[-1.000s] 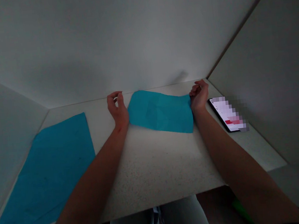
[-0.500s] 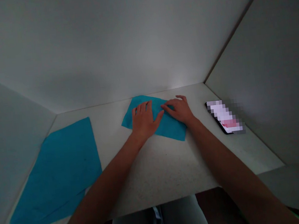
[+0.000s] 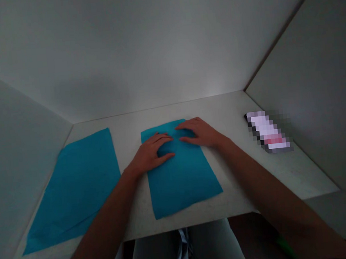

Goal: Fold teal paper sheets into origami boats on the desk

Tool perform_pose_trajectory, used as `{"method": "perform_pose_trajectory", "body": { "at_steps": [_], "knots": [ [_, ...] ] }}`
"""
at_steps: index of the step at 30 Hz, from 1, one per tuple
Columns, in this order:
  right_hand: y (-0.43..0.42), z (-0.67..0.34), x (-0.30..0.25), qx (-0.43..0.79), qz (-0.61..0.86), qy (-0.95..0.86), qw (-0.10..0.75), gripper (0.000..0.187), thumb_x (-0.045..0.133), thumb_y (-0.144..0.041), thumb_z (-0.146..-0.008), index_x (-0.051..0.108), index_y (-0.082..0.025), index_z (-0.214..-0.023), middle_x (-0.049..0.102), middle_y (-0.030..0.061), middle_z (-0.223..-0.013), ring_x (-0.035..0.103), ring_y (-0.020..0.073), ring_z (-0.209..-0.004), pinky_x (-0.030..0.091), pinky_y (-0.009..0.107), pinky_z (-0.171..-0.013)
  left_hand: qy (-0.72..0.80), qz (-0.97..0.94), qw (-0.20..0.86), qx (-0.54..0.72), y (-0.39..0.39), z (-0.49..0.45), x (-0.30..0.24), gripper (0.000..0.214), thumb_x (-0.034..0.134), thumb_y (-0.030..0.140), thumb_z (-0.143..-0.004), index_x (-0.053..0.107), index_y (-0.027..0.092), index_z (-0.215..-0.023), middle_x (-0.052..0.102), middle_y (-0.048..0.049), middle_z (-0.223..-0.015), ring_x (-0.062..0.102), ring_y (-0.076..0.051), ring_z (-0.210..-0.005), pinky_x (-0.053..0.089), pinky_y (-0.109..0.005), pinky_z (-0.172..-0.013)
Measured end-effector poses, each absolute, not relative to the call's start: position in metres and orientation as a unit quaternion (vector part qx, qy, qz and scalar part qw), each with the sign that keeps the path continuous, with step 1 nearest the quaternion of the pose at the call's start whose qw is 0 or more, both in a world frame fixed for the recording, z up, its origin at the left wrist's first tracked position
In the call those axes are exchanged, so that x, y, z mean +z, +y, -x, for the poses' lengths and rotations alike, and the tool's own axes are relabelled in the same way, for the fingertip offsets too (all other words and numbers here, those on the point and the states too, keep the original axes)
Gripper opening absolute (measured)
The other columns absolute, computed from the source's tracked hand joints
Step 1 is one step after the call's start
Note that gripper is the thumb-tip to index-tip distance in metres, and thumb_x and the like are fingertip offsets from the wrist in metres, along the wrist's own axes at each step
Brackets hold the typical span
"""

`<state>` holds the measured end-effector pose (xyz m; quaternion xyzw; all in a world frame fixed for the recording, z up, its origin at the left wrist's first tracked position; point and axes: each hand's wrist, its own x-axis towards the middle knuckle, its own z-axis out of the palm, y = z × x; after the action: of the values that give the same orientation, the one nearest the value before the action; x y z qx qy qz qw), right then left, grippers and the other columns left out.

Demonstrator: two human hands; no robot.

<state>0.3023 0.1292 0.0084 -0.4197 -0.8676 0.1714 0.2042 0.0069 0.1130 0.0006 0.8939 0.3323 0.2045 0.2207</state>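
Note:
A blue sheet of paper [image 3: 181, 178] lies on the white table [image 3: 237, 180] in front of me, its long side running toward me. My left hand [image 3: 151, 154] rests on the sheet's far left part, fingers spread and slightly arched. My right hand [image 3: 199, 133] lies flat on the sheet's far edge, fingers stretched out to the left. The fingertips of both hands nearly meet. Neither hand grips anything.
A stack of larger blue sheets [image 3: 74, 189] lies at the table's left. A phone with a lit screen [image 3: 267, 132] sits at the right by the side wall. White walls enclose the table on three sides. My knees show below the front edge.
The blue sheet, held up by its far corners and then pressed down crosswise, now lies turned lengthwise and closer to me. Both hands have come together on its far end.

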Motion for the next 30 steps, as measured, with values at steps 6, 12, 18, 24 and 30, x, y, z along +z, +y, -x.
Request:
{"method": "perform_pose_trajectory", "body": {
  "at_steps": [6,12,18,24,30],
  "knots": [
    [0.131,-0.303,0.000,0.130,0.449,-0.876,0.120,0.076,0.053,-0.073,-0.101,0.050,-0.031,-0.164,0.045,0.0086,-0.172,0.047,0.0356,-0.156,0.025,0.061,-0.131,0.511,-0.830,0.123,0.187,0.124,0.009,-0.019,0.091,0.054,0.080,-0.096,0.046,0.023,-0.165,0.039,-0.0172,-0.174,0.029,-0.041,-0.165,0.014,-0.066,-0.136],
    [0.132,-0.313,-0.001,0.110,0.475,-0.867,0.101,0.101,0.058,-0.087,-0.090,0.039,-0.028,-0.170,0.044,0.0133,-0.172,0.044,0.0421,-0.156,0.025,0.065,-0.130,0.573,-0.791,0.110,0.184,0.130,0.016,-0.030,0.097,0.049,0.085,-0.094,0.042,0.022,-0.168,0.034,-0.0181,-0.177,0.025,-0.043,-0.166,0.013,-0.067,-0.135],
    [0.130,-0.317,0.002,0.084,0.496,-0.856,0.116,0.102,0.059,-0.088,-0.089,0.042,-0.029,-0.170,0.048,0.0148,-0.169,0.046,0.0465,-0.153,0.028,0.068,-0.127,0.564,-0.783,0.113,0.236,0.134,0.018,-0.025,0.090,0.047,0.078,-0.099,0.040,0.023,-0.169,0.030,-0.0173,-0.178,0.018,-0.042,-0.168,0.012,-0.067,-0.135],
    [0.122,-0.295,0.009,0.093,0.460,-0.871,0.143,0.082,0.049,-0.074,-0.103,0.036,-0.031,-0.172,0.042,0.0080,-0.174,0.044,0.0380,-0.157,0.032,0.060,-0.129,0.428,-0.879,0.149,0.146,0.116,-0.003,-0.011,0.089,0.047,0.079,-0.100,0.036,0.027,-0.171,0.029,-0.0104,-0.180,0.019,-0.035,-0.169,0.011,-0.060,-0.138],
    [0.124,-0.289,-0.007,0.138,0.421,-0.892,0.093,0.089,0.055,-0.078,-0.099,0.032,-0.035,-0.173,0.030,0.0048,-0.178,0.031,0.0367,-0.164,0.027,0.061,-0.133,0.440,-0.879,0.137,0.120,0.108,-0.005,-0.012,0.103,0.051,0.086,-0.093,0.030,0.026,-0.174,0.023,-0.0104,-0.182,0.018,-0.038,-0.169,0.004,-0.061,-0.137]
  ]
}}
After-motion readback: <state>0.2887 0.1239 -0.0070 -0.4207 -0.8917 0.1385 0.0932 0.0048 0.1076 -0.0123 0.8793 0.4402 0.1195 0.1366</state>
